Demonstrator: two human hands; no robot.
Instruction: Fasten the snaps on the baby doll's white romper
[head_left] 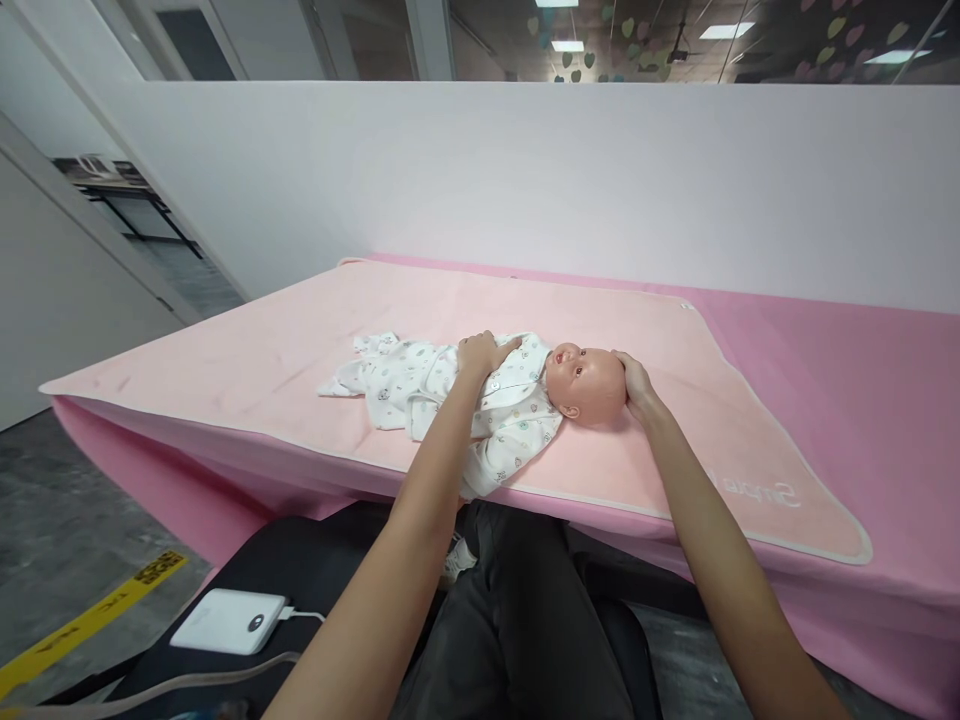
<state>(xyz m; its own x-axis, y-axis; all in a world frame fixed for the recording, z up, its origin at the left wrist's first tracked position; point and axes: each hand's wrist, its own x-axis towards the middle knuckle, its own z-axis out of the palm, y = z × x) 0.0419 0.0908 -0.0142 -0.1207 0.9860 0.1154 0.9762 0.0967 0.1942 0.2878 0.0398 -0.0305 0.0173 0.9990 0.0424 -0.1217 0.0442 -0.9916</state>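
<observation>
A baby doll [592,385] lies on its back on a light pink mat [285,350], its head to the right. It wears a white printed baby outfit [517,430] with long sleeves and legs. My left hand [482,355] rests on the doll's chest, fingers spread and thumb pointing toward the neck. Against the far right side of the bald head, my right hand [636,382] is cupped; some of its fingers are hidden behind the head. The near sleeve reaches the mat's front edge.
A pink cloth [885,430] covers the table beneath the mat. Behind it stands a white partition [525,180]. At lower left, a white power bank [229,620] with a cable lies on a black seat [292,560]. Yellow tape [97,615] shows at left.
</observation>
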